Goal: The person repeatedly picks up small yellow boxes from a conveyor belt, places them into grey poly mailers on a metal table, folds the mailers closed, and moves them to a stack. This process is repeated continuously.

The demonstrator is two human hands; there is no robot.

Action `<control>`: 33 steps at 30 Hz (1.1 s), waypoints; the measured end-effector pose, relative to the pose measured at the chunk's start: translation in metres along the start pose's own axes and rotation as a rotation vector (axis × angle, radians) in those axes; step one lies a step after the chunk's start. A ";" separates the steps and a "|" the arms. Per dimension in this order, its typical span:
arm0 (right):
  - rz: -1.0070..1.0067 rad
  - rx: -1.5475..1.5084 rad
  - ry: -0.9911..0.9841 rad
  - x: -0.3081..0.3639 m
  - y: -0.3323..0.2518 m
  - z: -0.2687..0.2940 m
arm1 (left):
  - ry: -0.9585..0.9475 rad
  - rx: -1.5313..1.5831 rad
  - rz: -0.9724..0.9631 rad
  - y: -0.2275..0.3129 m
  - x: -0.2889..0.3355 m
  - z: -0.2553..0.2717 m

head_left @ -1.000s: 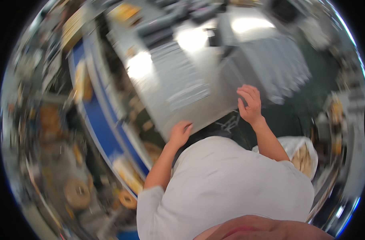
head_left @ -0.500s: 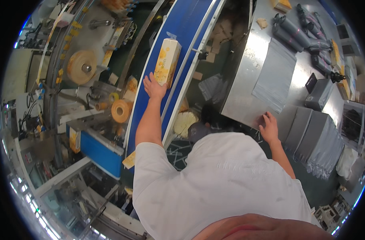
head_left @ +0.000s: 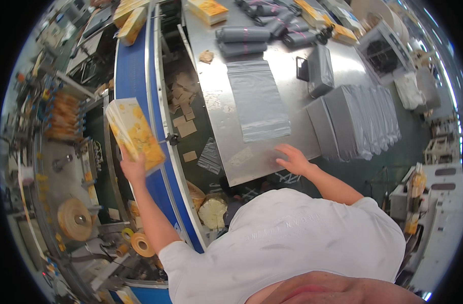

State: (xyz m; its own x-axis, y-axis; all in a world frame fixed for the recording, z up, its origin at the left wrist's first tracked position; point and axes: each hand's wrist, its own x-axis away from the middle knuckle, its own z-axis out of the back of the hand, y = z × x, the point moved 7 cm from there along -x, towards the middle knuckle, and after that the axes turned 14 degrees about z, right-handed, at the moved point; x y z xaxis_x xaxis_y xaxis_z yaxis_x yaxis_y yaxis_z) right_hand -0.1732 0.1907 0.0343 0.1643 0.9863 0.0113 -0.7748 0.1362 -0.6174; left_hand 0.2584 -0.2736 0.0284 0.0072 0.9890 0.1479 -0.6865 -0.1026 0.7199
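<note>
Nearest the body, low in the gap between the blue belt (head_left: 131, 71) and the bench (head_left: 216, 109), sits a cream bundle (head_left: 212, 212). The right hand (head_left: 294, 160) reaches over the bench's near edge, toward its right end, fingers loosely spread and holding nothing; whether the fingertips touch the metal, I cannot tell. The left hand (head_left: 133, 166) grasps the near end of a yellow-and-white pack (head_left: 137, 134), fingers closed on its left side. The pack is tilted, its far end leaning left, and spans the belt's left edge; whether it rests on the belt or is lifted clear is hard to tell. In the gap, beside the bench's left edge, lie a crumpled gray sheet (head_left: 209, 156) and, farther along, brown card pieces (head_left: 183, 101). On the bench, a flat gray bag (head_left: 257, 99) lies lengthwise, its near end short of the near edge. To its right, a stack of gray bags (head_left: 363, 121) droops over the right edge. Beyond the stack stands a gray block (head_left: 321, 71), with a black slab (head_left: 302, 69) just at its left. Farther off, gray rolls (head_left: 243, 41) lie past the flat bag, and a yellow box (head_left: 208, 11) sits by the bench's far left corner. At the belt's far end is another yellow-and-white box (head_left: 132, 26).
</note>
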 end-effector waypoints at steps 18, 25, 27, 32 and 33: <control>-0.185 -0.622 0.142 -0.015 0.098 -0.009 | -0.720 0.535 0.105 0.192 0.201 -0.344; 0.099 0.222 -0.047 -0.064 0.131 0.027 | -0.903 0.120 -0.174 0.206 0.203 -0.356; 0.066 0.236 -0.021 -0.068 0.134 0.028 | -0.875 -0.213 -0.429 0.232 0.226 -0.358; 0.022 0.007 0.173 -0.078 0.128 0.055 | -0.751 -0.469 -0.648 0.293 0.276 -0.352; 0.046 -0.011 0.180 -0.078 0.122 0.060 | -0.756 -0.445 -0.628 0.290 0.278 -0.357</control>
State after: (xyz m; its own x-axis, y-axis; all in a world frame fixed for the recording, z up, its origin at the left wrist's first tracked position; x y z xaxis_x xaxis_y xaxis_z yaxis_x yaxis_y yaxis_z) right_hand -0.3173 0.1355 0.0048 0.2363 0.9588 -0.1578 -0.7777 0.0892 -0.6223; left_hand -0.1982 0.0097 0.0363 0.7929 0.5136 0.3280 -0.6051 0.5994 0.5241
